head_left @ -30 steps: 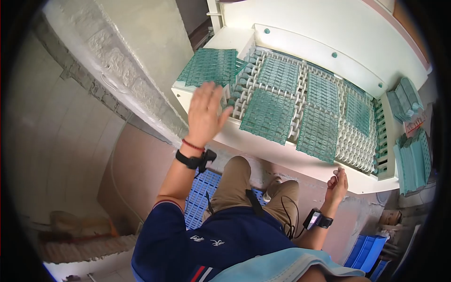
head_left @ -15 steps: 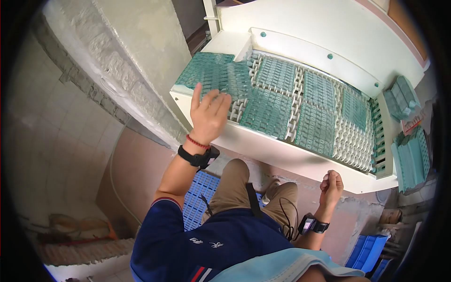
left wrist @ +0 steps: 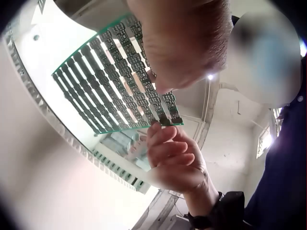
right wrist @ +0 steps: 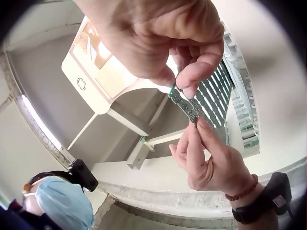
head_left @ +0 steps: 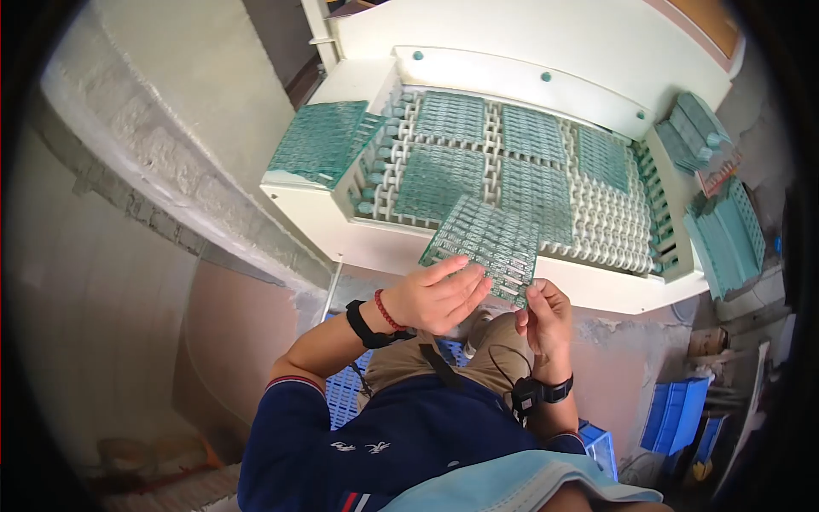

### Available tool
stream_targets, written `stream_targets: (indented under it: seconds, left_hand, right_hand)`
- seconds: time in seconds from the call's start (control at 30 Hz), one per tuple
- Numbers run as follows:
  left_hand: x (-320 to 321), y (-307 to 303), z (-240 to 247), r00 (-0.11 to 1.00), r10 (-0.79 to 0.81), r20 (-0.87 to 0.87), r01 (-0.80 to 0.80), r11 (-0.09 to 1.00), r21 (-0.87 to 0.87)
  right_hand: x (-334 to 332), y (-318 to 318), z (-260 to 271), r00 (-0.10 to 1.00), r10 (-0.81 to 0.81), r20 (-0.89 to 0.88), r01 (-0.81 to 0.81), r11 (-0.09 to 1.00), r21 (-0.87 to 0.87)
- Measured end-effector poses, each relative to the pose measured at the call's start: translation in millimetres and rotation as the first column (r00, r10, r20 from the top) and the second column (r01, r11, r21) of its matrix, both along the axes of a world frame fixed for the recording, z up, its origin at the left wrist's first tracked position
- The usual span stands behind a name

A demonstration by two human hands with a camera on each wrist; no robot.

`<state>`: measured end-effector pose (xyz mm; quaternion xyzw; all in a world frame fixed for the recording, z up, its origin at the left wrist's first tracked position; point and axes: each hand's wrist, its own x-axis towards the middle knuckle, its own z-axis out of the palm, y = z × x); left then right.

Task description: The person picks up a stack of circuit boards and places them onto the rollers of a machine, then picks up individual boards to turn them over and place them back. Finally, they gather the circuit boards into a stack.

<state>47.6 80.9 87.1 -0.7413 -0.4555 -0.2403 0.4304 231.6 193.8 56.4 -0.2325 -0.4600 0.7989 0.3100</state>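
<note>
A green circuit board panel (head_left: 488, 243) with rows of slots is held tilted in front of the body, in front of the machine's near edge. My left hand (head_left: 445, 295) pinches its near left edge, fingers lying over the top face. At the near right corner, my right hand (head_left: 546, 314) pinches the panel between thumb and fingertips. The left wrist view shows the panel's slotted face (left wrist: 112, 79) from below, with the right hand (left wrist: 175, 155) at its lower edge. In the right wrist view, the left hand (right wrist: 211, 160) grips the edge close to the right hand's fingers (right wrist: 196, 72).
Several similar panels lie on the white roller conveyor (head_left: 610, 218) of a machine. More panels (head_left: 320, 141) are piled on its left corner. Teal racks (head_left: 725, 239) stand at the right end, and blue bins (head_left: 674, 414) sit on the floor. A wall edge (head_left: 196, 171) runs along the left.
My left hand has carried a panel from the left-corner pile toward my body. My right hand has come in from the right and taken its corner. The head view has shifted.
</note>
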Motion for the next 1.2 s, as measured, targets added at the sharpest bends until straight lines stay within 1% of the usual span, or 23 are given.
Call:
stream_targets:
  seconds: [0.13,0.2,0.23,0.3,0.33,0.4,0.53,0.57,0.6,0.63,0.67,0.7,0.73,0.77,0.8,0.83,0.87,0.93,1.0,1.07,1.1,1.17,1.2]
  left_hand:
    - [9.0,8.2,-9.8,0.998,-0.047,0.05,0.051,0.995,-0.087]
    - [12.2,13.3,-9.0,0.994,-0.065,0.082,0.074,0.991,-0.113]
    - [13.3,15.2,-6.6,0.986,-0.056,0.155,0.079,0.986,-0.144]
    - [10.5,15.6,-5.0,0.963,-0.013,0.271,0.058,0.985,-0.162]
    - [4.1,13.4,-4.9,0.963,-0.018,0.268,0.062,0.986,-0.157]
    - [-15.0,3.1,-4.1,0.926,0.118,0.358,-0.085,0.991,-0.106]
    - [-62.0,-25.8,10.2,0.841,0.38,0.384,-0.364,0.924,-0.116]
    - [-72.2,-31.6,16.8,0.838,0.388,0.385,-0.374,0.92,-0.114]
    - [-83.2,-37.8,24.4,0.799,0.456,0.393,-0.452,0.885,-0.108]
    - [-93.5,-44.0,31.9,0.749,0.531,0.396,-0.539,0.836,-0.102]
    - [-104.9,-49.1,37.7,0.729,0.566,0.385,-0.578,0.81,-0.096]
    - [-119.1,-54.9,41.2,0.678,0.573,0.461,-0.596,0.795,-0.113]
    - [-133.8,-61.5,44.6,0.621,0.573,0.535,-0.613,0.78,-0.124]
    - [-148.6,-67.2,47.8,0.597,0.603,0.529,-0.654,0.748,-0.114]
    - [-163.1,-71.5,48.7,0.525,0.631,0.571,-0.682,0.713,-0.16]
    - [-176.8,-76.1,46.5,0.454,0.65,0.61,-0.696,0.686,-0.213]
    - [-190.8,-79.2,41.6,0.439,0.661,0.609,-0.711,0.669,-0.214]
    - [-216.2,-80.0,30.5,0.313,0.753,0.579,-0.77,0.558,-0.311]
    - [-224.0,-78.7,30.4,0.304,0.767,0.565,-0.762,0.552,-0.339]
    - [-214.0,-72.0,46.1,-0.029,0.847,0.53,-0.512,0.443,-0.736]
    - [-211.5,-69.8,45.3,-0.03,0.845,0.535,-0.51,0.447,-0.735]
    - [-204.2,-68.2,40.2,0.058,0.861,0.505,-0.609,0.431,-0.666]
    - [-201.5,-67.6,36.9,0.052,0.858,0.511,-0.609,0.433,-0.665]
  right_hand:
    - [11.2,5.2,-3.1,0.998,-0.06,0.02,0.062,0.994,-0.09]
    - [16.4,9.8,2.1,0.994,-0.095,0.052,0.094,0.995,0.017]
    - [22.1,18.4,0.5,0.987,-0.137,0.089,0.131,0.989,0.069]
    - [37.7,43.0,4.2,0.948,-0.269,0.168,0.227,0.946,0.23]
    - [46.2,58.8,5.2,0.914,-0.349,0.207,0.282,0.913,0.296]
    - [66.7,99.2,-1.0,0.856,-0.482,0.189,0.392,0.842,0.372]
    - [112.4,182.1,-19.8,0.783,-0.594,0.181,0.478,0.763,0.435]
    - [121.2,197.9,-23.9,0.747,-0.628,0.217,0.465,0.728,0.504]
    - [125.2,211.9,-26.7,0.712,-0.657,0.246,0.443,0.693,0.569]
    - [127.0,218.8,-19.5,0.564,-0.721,0.403,0.334,0.646,0.687]
    - [145.1,254.7,-51.6,0.505,-0.826,0.252,0.098,0.345,0.933]
    - [143.8,255.2,-47.3,0.46,-0.833,0.307,0.018,0.355,0.935]
    - [140.6,251.3,-39.3,0.424,-0.856,0.295,-0.039,0.309,0.95]
    - [141.9,257.3,-43.3,0.462,-0.855,0.237,-0.02,0.257,0.966]
    - [138.5,251.8,-38.3,0.473,-0.849,0.236,-0.013,0.262,0.965]
    - [127.0,237.1,-31.4,0.444,-0.866,0.231,0.069,0.291,0.954]
    - [114.6,217.6,-18.8,0.444,-0.866,0.229,0.041,0.275,0.961]
    - [94.8,198.7,-19.7,0.556,-0.792,0.255,0.083,0.357,0.93]
    - [66.0,163.4,-9.5,0.689,-0.668,0.282,0.025,0.41,0.912]
    - [38.2,135.0,-9.6,0.773,-0.549,0.318,-0.018,0.482,0.876]
    - [24.5,121.2,-7.9,0.808,-0.5,0.31,-0.03,0.491,0.871]
    - [-2.7,96.0,2.2,0.865,-0.398,0.307,-0.079,0.495,0.865]
    - [-17.7,84.5,8.2,0.885,-0.345,0.312,-0.114,0.489,0.865]
